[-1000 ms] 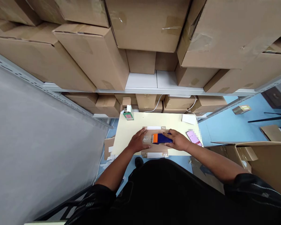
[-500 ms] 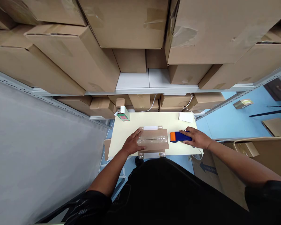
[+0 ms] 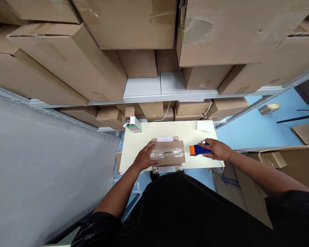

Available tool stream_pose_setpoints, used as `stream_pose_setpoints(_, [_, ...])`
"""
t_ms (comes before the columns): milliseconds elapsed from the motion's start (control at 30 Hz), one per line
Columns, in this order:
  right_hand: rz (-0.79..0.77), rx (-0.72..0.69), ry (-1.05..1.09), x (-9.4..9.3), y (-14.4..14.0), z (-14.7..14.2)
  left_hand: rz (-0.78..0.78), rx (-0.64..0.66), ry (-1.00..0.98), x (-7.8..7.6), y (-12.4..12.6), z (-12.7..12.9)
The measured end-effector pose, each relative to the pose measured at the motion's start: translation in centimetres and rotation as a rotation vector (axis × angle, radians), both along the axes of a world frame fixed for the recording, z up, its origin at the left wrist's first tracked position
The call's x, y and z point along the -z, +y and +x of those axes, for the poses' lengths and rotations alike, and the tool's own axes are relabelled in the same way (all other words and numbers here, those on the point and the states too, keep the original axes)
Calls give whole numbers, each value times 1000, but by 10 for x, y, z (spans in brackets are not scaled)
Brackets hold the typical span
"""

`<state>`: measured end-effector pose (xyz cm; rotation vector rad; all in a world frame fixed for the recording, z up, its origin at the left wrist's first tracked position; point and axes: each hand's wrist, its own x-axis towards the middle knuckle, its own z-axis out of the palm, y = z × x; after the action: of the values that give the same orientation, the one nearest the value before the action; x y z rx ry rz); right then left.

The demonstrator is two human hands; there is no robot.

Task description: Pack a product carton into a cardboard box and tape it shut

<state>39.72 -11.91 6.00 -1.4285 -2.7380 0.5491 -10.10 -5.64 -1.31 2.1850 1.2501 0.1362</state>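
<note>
A flat brown cardboard parcel (image 3: 170,153) with clear tape along its top lies in the middle of a pale yellow table (image 3: 149,135). My left hand (image 3: 145,158) rests on the parcel's left end with fingers spread. To the right of the parcel, my right hand (image 3: 216,149) grips a blue tape dispenser with an orange end (image 3: 197,150), low over or on the table. A pink phone is mostly hidden under that hand.
A small green and white box (image 3: 134,125) stands at the table's back left, a white paper (image 3: 205,126) at the back right. Shelves stacked with cardboard boxes (image 3: 134,27) rise behind. An open carton (image 3: 273,164) stands right, a grey wall left.
My right hand has carried the tape dispenser off the parcel to the right side of the table. My left hand has stayed on the parcel's left end.
</note>
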Motion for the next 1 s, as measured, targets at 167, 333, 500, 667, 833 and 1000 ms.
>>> stream_pose_setpoints(167, [-38, -18, -88, 6, 10, -19, 6, -12, 1, -1, 2, 0])
stream_pose_setpoints(333, [-62, -32, -127, 2, 20, -41, -6, -6, -18, 0, 4, 0])
stream_pose_setpoints(500, [-56, -50, -187, -5, 24, -54, 6, -1, -39, 0, 4, 0])
stream_pose_setpoints(667, [-114, -9, -218, -17, 28, -70, -9, -2, -21, -1, 4, 0])
stream_pose_setpoints(833, [-143, 79, -318, -20, 26, -97, -10, 1, -16, 0, 3, 0])
stream_pose_setpoints(1000, [-347, -5, -391, 0, 5, -116, -11, -12, -12, -1, 1, 2])
